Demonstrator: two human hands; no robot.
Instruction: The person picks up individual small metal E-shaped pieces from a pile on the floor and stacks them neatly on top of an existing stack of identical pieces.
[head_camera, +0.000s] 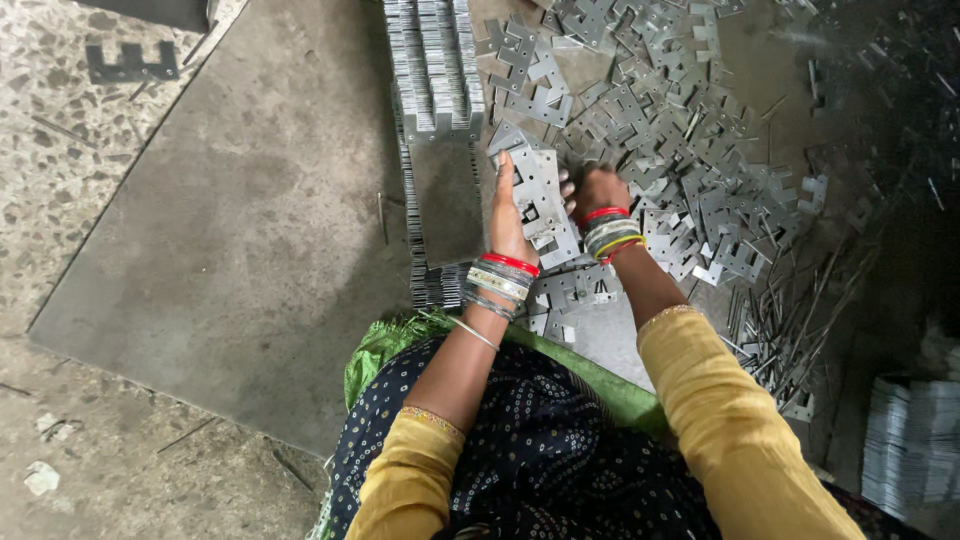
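Kneeling over a grey metal sheet (250, 230) on the floor, the person works with both hands close together. The left hand (510, 215) is clamped on a small stack of flat stamped metal plates (540, 195), held on edge. The right hand (597, 188) presses down into the loose heap of plates (680, 120); whether it grips one I cannot tell. Neat rows of stacked plates (435, 65) lie just beyond the left hand.
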